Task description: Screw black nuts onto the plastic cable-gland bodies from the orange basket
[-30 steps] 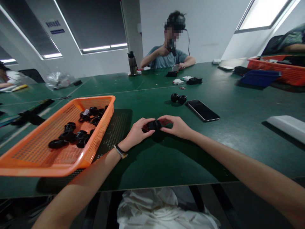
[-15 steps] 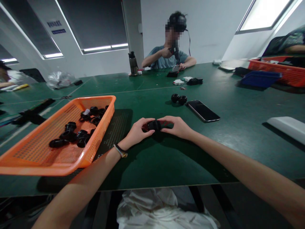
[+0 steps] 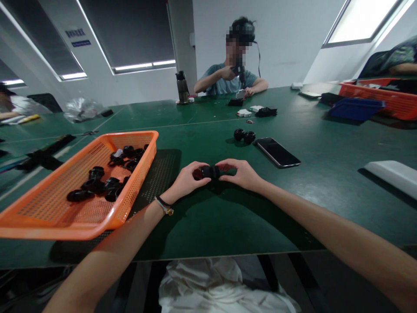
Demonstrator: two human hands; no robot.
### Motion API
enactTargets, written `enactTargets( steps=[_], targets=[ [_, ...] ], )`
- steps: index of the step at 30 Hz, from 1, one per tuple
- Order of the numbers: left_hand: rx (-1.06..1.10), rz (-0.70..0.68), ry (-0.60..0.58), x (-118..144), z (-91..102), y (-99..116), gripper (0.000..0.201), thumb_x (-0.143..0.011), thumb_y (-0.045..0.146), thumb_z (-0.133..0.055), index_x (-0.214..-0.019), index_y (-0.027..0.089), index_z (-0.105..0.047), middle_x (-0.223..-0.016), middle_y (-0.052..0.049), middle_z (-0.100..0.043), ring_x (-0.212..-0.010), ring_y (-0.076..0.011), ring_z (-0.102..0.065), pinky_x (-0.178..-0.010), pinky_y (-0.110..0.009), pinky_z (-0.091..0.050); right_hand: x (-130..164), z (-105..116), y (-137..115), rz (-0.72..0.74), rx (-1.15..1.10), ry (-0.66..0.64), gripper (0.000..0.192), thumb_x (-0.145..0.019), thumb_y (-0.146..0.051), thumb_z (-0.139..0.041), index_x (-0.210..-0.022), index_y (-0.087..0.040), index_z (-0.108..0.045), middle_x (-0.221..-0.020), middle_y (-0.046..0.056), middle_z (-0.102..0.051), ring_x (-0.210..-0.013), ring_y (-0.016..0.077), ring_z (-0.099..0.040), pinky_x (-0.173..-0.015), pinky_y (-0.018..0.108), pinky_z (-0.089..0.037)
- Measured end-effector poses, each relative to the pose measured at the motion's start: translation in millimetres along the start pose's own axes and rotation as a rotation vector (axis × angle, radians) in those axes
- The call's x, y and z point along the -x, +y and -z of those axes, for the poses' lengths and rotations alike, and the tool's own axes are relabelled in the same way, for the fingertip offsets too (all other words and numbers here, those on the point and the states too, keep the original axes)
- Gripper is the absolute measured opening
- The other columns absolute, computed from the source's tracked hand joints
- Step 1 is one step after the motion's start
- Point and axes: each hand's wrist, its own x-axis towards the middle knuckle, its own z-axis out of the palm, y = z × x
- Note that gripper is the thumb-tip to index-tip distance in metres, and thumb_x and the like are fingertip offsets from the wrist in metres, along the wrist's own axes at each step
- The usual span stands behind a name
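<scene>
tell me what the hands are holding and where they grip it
Both hands hold one small black part just above the green table. The left hand pinches its left end, the right hand its right end, fingertips only.

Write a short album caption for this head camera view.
Both hands, left hand and right hand, grip a small black part beside an orange basket.

Head camera, looking forward and down across the green table (image 3: 228, 226)

It sits above the seated wearer's lap, close over both forearms, with the left hand (image 3: 185, 181) and right hand (image 3: 243, 174) meeting near centre. It faces a person (image 3: 233, 74) across the table; only this single view exists.
</scene>
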Motion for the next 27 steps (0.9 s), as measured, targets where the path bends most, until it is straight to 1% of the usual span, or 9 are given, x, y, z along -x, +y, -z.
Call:
enactTargets(
  steps=[6, 10, 12, 15, 21, 24, 27],
  targets=[
    [0.01, 0.026, -0.005, -0.3, -1.1, -1.0, 0.039, -0.068, 0.027, -0.065, -0.104, 0.013, -0.058, -0.101, -0.008, -0.06, -0.087, -0.0172, -0.06, -0.077, -0.032, -0.051, -0.6, -2.0, 4.0, -0.003, 0.003, 0.009, 0.031, -0.068, -0.021, -0.066, -0.098, -0.016, -0.064, -0.094, 0.006, -0.069, -0.083, 0.0184, -0.064, -0.08, 0.036, -0.051],
    [0.041, 0.032, 0.001, 0.9, -2.1, -0.1, 0.047, -0.068, 0.024, -0.065, -0.113, 0.017, -0.055, -0.101, -0.006, -0.06, -0.083, -0.0151, -0.059, -0.074, -0.029, -0.051, -1.0, -3.5, 6.8, 0.005, -0.007, 0.003, 0.03, -0.069, -0.021, -0.065, -0.099, -0.018, -0.065, -0.094, 0.005, -0.069, -0.082, 0.0177, -0.064, -0.078, 0.035, -0.052],
    [0.043, 0.019, -0.004, 1.4, -2.0, 0.7, 0.045, -0.069, 0.024, -0.064, -0.113, 0.019, -0.055, -0.101, -0.005, -0.059, -0.084, -0.0146, -0.059, -0.073, -0.028, -0.051, -0.9, -4.0, 7.5, 0.005, -0.015, -0.006, 0.03, -0.069, -0.02, -0.065, -0.099, -0.018, -0.065, -0.094, 0.005, -0.069, -0.082, 0.0175, -0.065, -0.077, 0.034, -0.052],
    [0.035, 0.008, -0.014, 1.7, -1.5, 1.3, 0.039, -0.07, 0.025, -0.063, -0.109, 0.019, -0.059, -0.101, -0.005, -0.059, -0.086, -0.0147, -0.058, -0.074, -0.027, -0.05, -0.4, -4.0, 8.0, 0.004, -0.015, -0.013, 0.029, -0.07, -0.021, -0.064, -0.099, -0.018, -0.065, -0.093, 0.005, -0.069, -0.081, 0.0174, -0.064, -0.077, 0.034, -0.052],
    [0.061, 0.031, -0.02, 0.6, -1.2, -1.4, 0.041, -0.07, 0.024, -0.063, -0.111, 0.019, -0.058, -0.099, -0.005, -0.058, -0.086, -0.0151, -0.059, -0.074, -0.027, -0.051, -0.3, -2.5, 9.2, 0.034, -0.03, -0.01, 0.034, -0.067, -0.021, -0.067, -0.101, -0.02, -0.066, -0.095, 0.005, -0.068, -0.08, 0.0175, -0.064, -0.076, 0.035, -0.052],
    [0.065, 0.032, -0.022, 0.3, -1.4, -1.8, 0.041, -0.07, 0.024, -0.062, -0.111, 0.019, -0.058, -0.099, -0.005, -0.058, -0.086, -0.0151, -0.059, -0.075, -0.028, -0.051, -0.7, -3.4, 10.0, 0.023, -0.046, 0.009, 0.032, -0.066, -0.02, -0.067, -0.099, -0.02, -0.067, -0.095, 0.005, -0.067, -0.08, 0.0174, -0.064, -0.077, 0.035, -0.053],
    [0.074, 0.035, -0.025, 0.4, -1.4, -1.0, 0.041, -0.071, 0.023, -0.062, -0.112, 0.019, -0.058, -0.1, -0.005, -0.058, -0.086, -0.0149, -0.059, -0.075, -0.027, -0.051, -0.7, -4.9, 9.9, -0.003, -0.081, 0.016, 0.035, -0.065, -0.019, -0.068, -0.1, -0.019, -0.065, -0.094, 0.005, -0.068, -0.081, 0.0172, -0.065, -0.079, 0.035, -0.052]
  ],
)
